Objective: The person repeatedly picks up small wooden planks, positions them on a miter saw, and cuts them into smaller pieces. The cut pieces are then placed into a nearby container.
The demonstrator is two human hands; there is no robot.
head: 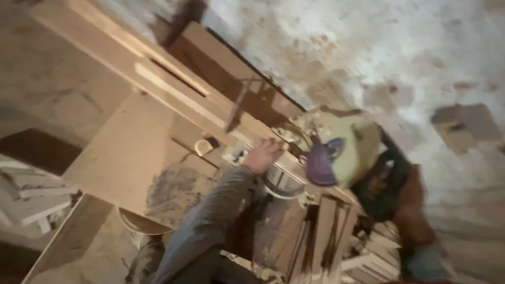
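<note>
One hand (pixel 263 154) in view, grey sleeve, which side cannot tell; fingers curled over edge of long plank (pixel 173 87) on bench (pixel 123 152), grip state unclear from blur. One saw (pixel 336 152) just beside hand. Second hand not seen

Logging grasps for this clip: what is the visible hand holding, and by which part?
The hand rests on the edge of a long wooden plank; motion blur hides whether it grips.

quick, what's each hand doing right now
Left hand: resting on the wooden board, fingers curled; grip cannot be told.
Right hand: not in view.
</note>
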